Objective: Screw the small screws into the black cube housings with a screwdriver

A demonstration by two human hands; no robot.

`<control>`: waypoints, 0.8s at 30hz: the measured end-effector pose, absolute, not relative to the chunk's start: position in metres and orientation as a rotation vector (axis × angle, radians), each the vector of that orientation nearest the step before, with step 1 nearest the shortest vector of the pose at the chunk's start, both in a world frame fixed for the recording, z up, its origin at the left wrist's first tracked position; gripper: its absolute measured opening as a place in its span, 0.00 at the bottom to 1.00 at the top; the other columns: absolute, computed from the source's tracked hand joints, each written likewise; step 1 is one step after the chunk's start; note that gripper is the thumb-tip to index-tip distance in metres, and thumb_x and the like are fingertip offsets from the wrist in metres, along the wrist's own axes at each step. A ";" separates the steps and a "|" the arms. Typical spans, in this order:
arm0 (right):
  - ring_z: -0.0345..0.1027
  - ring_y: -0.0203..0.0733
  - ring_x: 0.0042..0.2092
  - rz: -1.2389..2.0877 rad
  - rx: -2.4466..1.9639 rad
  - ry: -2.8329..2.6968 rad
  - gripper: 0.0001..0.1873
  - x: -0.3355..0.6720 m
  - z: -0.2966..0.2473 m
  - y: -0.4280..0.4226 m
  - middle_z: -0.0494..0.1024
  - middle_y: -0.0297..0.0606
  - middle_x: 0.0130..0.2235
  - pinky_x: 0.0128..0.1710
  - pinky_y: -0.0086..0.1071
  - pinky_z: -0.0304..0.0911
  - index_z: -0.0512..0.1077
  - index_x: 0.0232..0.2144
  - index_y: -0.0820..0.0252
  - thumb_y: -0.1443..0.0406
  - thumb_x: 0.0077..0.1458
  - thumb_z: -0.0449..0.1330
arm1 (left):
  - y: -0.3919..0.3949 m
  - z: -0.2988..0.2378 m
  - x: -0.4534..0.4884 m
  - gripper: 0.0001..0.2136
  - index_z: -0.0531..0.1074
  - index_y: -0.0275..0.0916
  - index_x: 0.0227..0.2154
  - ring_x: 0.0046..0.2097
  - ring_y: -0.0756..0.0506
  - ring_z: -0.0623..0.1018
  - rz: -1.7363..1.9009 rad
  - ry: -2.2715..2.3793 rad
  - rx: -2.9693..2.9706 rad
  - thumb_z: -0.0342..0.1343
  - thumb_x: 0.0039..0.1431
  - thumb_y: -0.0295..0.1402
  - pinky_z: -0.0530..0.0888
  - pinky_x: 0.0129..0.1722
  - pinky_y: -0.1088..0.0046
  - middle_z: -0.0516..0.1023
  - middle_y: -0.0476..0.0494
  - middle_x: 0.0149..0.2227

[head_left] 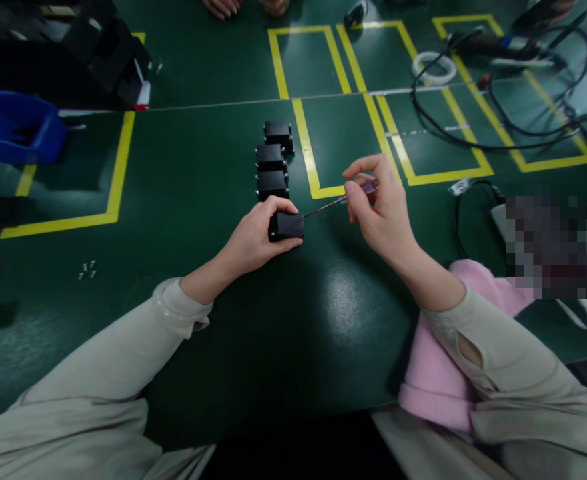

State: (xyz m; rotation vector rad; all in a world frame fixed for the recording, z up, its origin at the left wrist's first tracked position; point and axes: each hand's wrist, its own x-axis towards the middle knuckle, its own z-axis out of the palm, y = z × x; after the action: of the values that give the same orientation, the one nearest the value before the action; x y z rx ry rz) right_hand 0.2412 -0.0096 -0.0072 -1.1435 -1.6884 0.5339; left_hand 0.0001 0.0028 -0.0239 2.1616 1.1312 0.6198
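My left hand [256, 239] grips a small black box [288, 227] on the green table, thumb along the near side and fingers round the far side. Between the fingertips of my right hand [381, 207] is a screwdriver [361, 191] with a clear purplish handle. Its thin shaft points left, and the tip meets the right end of the box near a corner. Just beyond my left hand, three similar black boxes [272, 181] stand in a row leading away, with small screws showing at their ends. Several loose screws [87, 269] lie on the table to the left.
A blue bin [18, 127] and black parts [98, 60] are at the far left. Yellow tape [306, 147] marks rectangles on the table. Black cables [478, 143] and a white tape roll [433, 68] lie far right. Pink cloth [436, 373] sits under my right forearm. Another person's hands [223, 7] show at the top.
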 end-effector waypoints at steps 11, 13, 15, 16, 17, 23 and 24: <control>0.65 0.34 0.28 0.519 -1.138 -1.732 0.15 0.240 -0.002 -0.012 0.71 0.30 0.30 0.32 0.34 0.65 0.68 0.41 0.55 0.51 0.68 0.53 | 0.003 -0.026 0.000 0.19 0.68 0.40 0.49 0.51 0.42 0.76 0.639 1.122 2.183 0.64 0.56 0.37 0.71 0.53 0.64 0.75 0.45 0.50; 0.65 0.33 0.29 0.522 -1.135 -1.735 0.15 0.240 -0.002 -0.012 0.72 0.31 0.30 0.32 0.33 0.64 0.68 0.38 0.55 0.51 0.68 0.53 | 0.003 -0.026 -0.001 0.19 0.68 0.41 0.49 0.50 0.42 0.76 0.635 1.124 2.189 0.64 0.56 0.38 0.71 0.53 0.64 0.75 0.45 0.49; 0.65 0.33 0.29 0.524 -1.130 -1.737 0.15 0.240 -0.002 -0.012 0.72 0.31 0.30 0.31 0.32 0.63 0.69 0.37 0.56 0.52 0.69 0.53 | 0.003 -0.026 -0.001 0.19 0.68 0.41 0.49 0.50 0.42 0.76 0.635 1.124 2.195 0.64 0.56 0.38 0.71 0.53 0.64 0.75 0.45 0.49; 0.65 0.33 0.28 0.525 -1.128 -1.737 0.15 0.240 -0.003 -0.012 0.72 0.31 0.30 0.31 0.32 0.63 0.69 0.38 0.55 0.52 0.69 0.53 | 0.003 -0.026 -0.001 0.19 0.68 0.41 0.49 0.50 0.42 0.76 0.635 1.123 2.196 0.64 0.56 0.38 0.71 0.53 0.64 0.75 0.45 0.49; 0.65 0.33 0.28 0.528 -1.127 -1.737 0.14 0.240 -0.003 -0.012 0.72 0.31 0.31 0.31 0.32 0.64 0.69 0.40 0.55 0.52 0.69 0.53 | 0.003 -0.026 -0.001 0.19 0.68 0.41 0.49 0.50 0.42 0.76 0.636 1.121 2.195 0.64 0.56 0.38 0.71 0.53 0.64 0.75 0.45 0.49; 0.64 0.33 0.28 0.530 -1.115 -1.747 0.13 0.241 -0.005 -0.011 0.71 0.30 0.30 0.30 0.33 0.63 0.69 0.41 0.55 0.53 0.69 0.53 | 0.003 -0.026 -0.001 0.20 0.68 0.40 0.49 0.50 0.42 0.76 0.644 1.118 2.191 0.64 0.56 0.37 0.71 0.52 0.64 0.75 0.45 0.49; 0.64 0.33 0.28 0.528 -1.112 -1.749 0.13 0.241 -0.004 -0.011 0.71 0.30 0.30 0.30 0.32 0.63 0.69 0.39 0.55 0.53 0.69 0.53 | 0.003 -0.026 -0.001 0.20 0.68 0.40 0.49 0.50 0.42 0.76 0.640 1.121 2.191 0.64 0.56 0.37 0.71 0.52 0.64 0.75 0.45 0.49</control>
State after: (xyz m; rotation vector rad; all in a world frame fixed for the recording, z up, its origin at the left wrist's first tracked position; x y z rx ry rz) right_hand 0.2413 -0.0113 -0.0045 -1.1124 -1.7491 0.5279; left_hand -0.0007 0.0031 -0.0256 2.1906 1.1206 0.6403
